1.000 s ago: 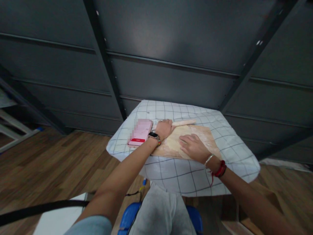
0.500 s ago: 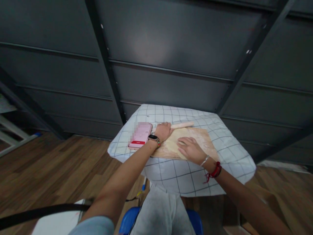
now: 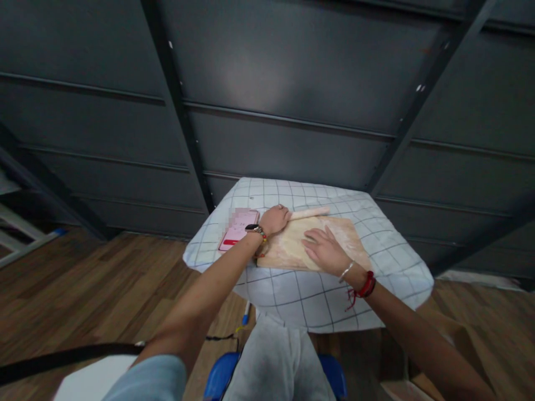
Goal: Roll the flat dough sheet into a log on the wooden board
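Note:
A thin, pale sheet of dough (image 3: 292,238) lies on a floured wooden board (image 3: 354,240). My right hand (image 3: 326,250) rests on the dough's right side, palm down with the fingers spread. At the board's far left corner, my left hand (image 3: 276,219) is curled around the near end of a floury rolling pin (image 3: 310,213). The rest of the pin points right along the board's back edge. My left fingertips are partly hidden behind the hand.
A phone (image 3: 246,224) with a lit pink screen lies left of the board, close to my left wrist. A white checked cloth (image 3: 288,295) covers the small table. Grey metal panels (image 3: 292,145) rise behind it. A cardboard box (image 3: 443,351) stands on the floor at right.
My left hand has drawn slightly left and its fingers have curled in at the rolling pin's end. My right hand's fingers have spread and lifted a little on the dough.

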The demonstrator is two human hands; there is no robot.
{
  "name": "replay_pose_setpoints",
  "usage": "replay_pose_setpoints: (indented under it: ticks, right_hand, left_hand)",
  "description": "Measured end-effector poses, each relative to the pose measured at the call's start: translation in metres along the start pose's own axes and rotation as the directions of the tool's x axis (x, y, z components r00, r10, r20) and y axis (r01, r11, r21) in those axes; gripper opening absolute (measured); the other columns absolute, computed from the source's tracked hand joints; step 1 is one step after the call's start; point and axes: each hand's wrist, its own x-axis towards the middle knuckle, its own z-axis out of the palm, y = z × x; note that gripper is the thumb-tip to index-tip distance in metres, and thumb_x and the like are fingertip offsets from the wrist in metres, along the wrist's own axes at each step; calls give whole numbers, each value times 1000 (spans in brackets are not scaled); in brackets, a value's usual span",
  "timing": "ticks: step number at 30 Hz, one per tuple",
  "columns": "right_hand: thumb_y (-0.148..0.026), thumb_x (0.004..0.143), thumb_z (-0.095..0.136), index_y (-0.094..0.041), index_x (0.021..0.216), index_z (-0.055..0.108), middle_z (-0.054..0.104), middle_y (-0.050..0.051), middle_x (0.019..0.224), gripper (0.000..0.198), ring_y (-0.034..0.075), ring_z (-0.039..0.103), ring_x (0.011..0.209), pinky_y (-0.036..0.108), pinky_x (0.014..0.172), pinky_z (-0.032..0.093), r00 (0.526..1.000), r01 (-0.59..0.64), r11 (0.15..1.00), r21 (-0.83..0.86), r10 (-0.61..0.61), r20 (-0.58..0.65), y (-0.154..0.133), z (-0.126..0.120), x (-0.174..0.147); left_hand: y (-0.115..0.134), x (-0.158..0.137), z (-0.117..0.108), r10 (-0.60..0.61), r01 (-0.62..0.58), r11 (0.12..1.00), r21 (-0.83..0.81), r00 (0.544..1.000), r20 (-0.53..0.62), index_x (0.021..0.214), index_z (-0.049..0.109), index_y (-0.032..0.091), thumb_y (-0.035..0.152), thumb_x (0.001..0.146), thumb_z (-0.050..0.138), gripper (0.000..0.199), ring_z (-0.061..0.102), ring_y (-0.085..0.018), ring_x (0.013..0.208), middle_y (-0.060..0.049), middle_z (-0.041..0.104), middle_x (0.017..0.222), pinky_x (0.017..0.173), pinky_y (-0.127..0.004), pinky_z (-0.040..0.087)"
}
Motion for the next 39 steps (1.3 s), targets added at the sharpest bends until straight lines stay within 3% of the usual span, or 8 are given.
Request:
replay_pose_setpoints:
  ticks: [4, 11, 16, 21, 28, 32, 35, 39]
  right_hand:
    - [-19, 89, 49, -16, 109, 64, 60, 13, 117, 25, 26, 47, 118, 56, 105, 27, 996, 38, 996, -76, -31, 84, -6, -2, -2]
    - [-22, 93, 41, -18, 112, 67, 51, 13, 129, 33, 21, 49, 120, 39, 101, 41, 1000, -11, 971, 237, 4, 31, 21, 7, -3]
    - [-20, 91, 43, -18, 119, 63, 52, 14, 129, 34, 24, 44, 122, 46, 102, 38, 995, 61, 986, 154, -72, 70, 21, 8, -8]
    - [-22, 92, 44, -22, 120, 62, 49, 12, 132, 34, 25, 41, 124, 50, 103, 34, 981, 88, 989, 118, -107, 161, 20, 1, -4]
    - [-18, 87, 50, -21, 127, 56, 47, 11, 133, 41, 21, 43, 123, 39, 101, 39, 974, 179, 939, 293, -211, 78, 40, 4, -1]
    - [-19, 86, 55, -20, 106, 67, 59, 9, 113, 24, 22, 49, 107, 40, 94, 40, 952, 293, 947, 132, -302, 58, 37, 0, 11]
    - [-17, 88, 52, -19, 82, 70, 61, 7, 92, 19, 20, 51, 92, 38, 86, 41, 958, 267, 963, 45, -270, 93, 33, -2, 22]
    - [-20, 87, 55, -20, 71, 68, 57, 4, 85, 21, 16, 51, 82, 33, 80, 40, 975, 156, 964, 215, -186, 125, 39, 0, 35]
  left_hand:
    - [0, -4, -6, 49, -51, 998, -45, 998, -32, 103, 62, 15, 31, 96, 34, 33, 55, -18, 104, -9, 60, 109, 92, -30, 42]
    - [9, -29, -19, 141, -152, 986, -62, 977, -158, 107, 62, 17, 25, 92, 41, 27, 52, -20, 110, -9, 58, 116, 97, -33, 41]
    - [17, -53, -11, 430, -442, 873, -205, 897, -102, 104, 66, 19, 25, 90, 48, 23, 56, -16, 103, -6, 61, 108, 94, -27, 42]
    - [22, -54, -16, 540, -539, 799, -265, 838, -78, 100, 68, 20, 30, 91, 48, 24, 56, -16, 105, -7, 60, 112, 95, -27, 42]
    - [20, -51, -12, 625, -640, 748, -174, 768, -139, 110, 63, 20, 30, 91, 48, 26, 52, -20, 113, -9, 56, 124, 97, -34, 43]
    - [10, -52, -3, 656, -678, 723, -132, 734, -177, 104, 64, 20, 31, 91, 50, 22, 55, -19, 106, -7, 58, 117, 94, -33, 44]
    - [3, -54, -2, 620, -659, 738, -146, 747, -240, 94, 65, 19, 33, 91, 48, 22, 57, -16, 94, -6, 61, 100, 85, -29, 47]
    - [0, -57, -6, 621, -682, 710, -174, 724, -301, 97, 65, 22, 31, 91, 47, 21, 55, -13, 83, -3, 57, 89, 75, -27, 47]
